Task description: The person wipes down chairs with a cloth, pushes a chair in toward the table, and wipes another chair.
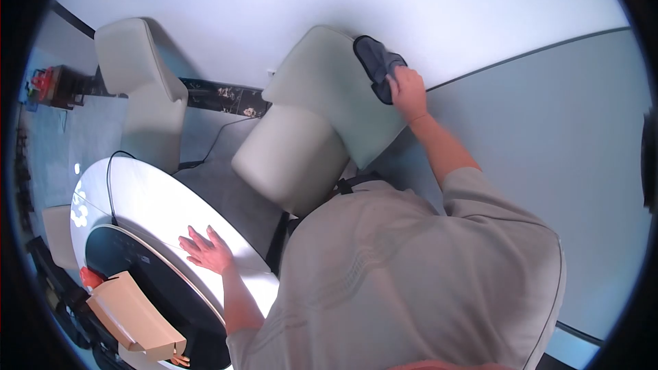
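Note:
My right hand (409,91) grips a dark grey cloth (375,58) with a black edge. The cloth lies bunched against the upper part of a pale grey-green chair (322,68), near its outer edge. My fingers are closed on the cloth's lower right side. Spread fingers of my left hand (208,249) rest on the white round table (161,195), with nothing held. Between the two hands is the chair's seat (295,154).
On the table's dark round centre (130,260) sits an open cardboard box (133,312), beside a red item (90,277). A thin black cable (110,185) crosses the table. Another pale chair (147,89) stands by the white wall (274,0).

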### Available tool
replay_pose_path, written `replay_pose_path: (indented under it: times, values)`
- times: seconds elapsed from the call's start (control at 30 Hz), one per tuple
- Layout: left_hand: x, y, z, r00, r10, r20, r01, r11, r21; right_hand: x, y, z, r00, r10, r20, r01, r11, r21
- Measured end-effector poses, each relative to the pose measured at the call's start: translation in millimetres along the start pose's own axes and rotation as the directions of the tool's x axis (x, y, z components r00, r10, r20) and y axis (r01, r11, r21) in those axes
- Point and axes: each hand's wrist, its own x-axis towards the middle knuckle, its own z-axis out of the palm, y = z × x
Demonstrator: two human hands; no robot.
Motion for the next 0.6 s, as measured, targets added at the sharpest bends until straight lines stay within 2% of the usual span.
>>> replay_pose_path:
  times: [0.07,0.13,0.2,0.27,0.3,0.37,0.43,0.53,0.6]
  values:
    - [0.5,0.2,-0.1,1.000,-0.012,0.009,0.012,1.000,0.007,-3.1,-10.8,10.4,0.967,-0.215,-0.137,0.208,0.976,-0.069]
    - [-1.1,-1.3,0.3,1.000,0.006,-0.005,-0.006,1.000,0.005,10.2,-16.3,24.6,0.981,-0.166,-0.098,0.158,0.984,-0.086]
    - [-1.6,-8.3,5.8,1.000,0.013,0.003,-0.013,1.000,0.000,32.5,-34.1,40.1,1.000,0.030,-0.009,-0.030,0.998,-0.052]
    - [-1.1,-9.7,9.8,1.000,0.025,-0.005,-0.025,1.000,0.002,60.2,-52.8,58.1,0.999,-0.005,0.034,0.003,0.999,0.049]
    - [-1.1,-3.9,4.8,1.000,0.012,0.016,-0.013,0.999,0.047,69.3,-61.5,72.2,0.975,-0.176,-0.137,0.188,0.979,0.084]
    - [-1.1,-2.9,4.4,0.999,0.013,0.033,-0.016,0.994,0.105,87.5,-88.4,80.2,0.958,-0.287,0.001,0.286,0.954,0.093]
    - [-1.5,-4.5,6.9,0.999,0.006,0.036,-0.010,0.994,0.111,97.1,-106.1,86.7,0.964,-0.240,0.111,0.237,0.971,0.039]
    - [0.2,-3.9,6.9,0.999,-0.001,0.034,-0.004,0.990,0.138,91.7,-99.2,79.7,0.966,-0.238,0.103,0.234,0.971,0.050]
    - [1.4,-6.7,19.4,0.999,-0.026,0.043,0.019,0.988,0.154,70.9,-73.8,69.7,0.968,-0.237,0.088,0.240,0.970,-0.032]
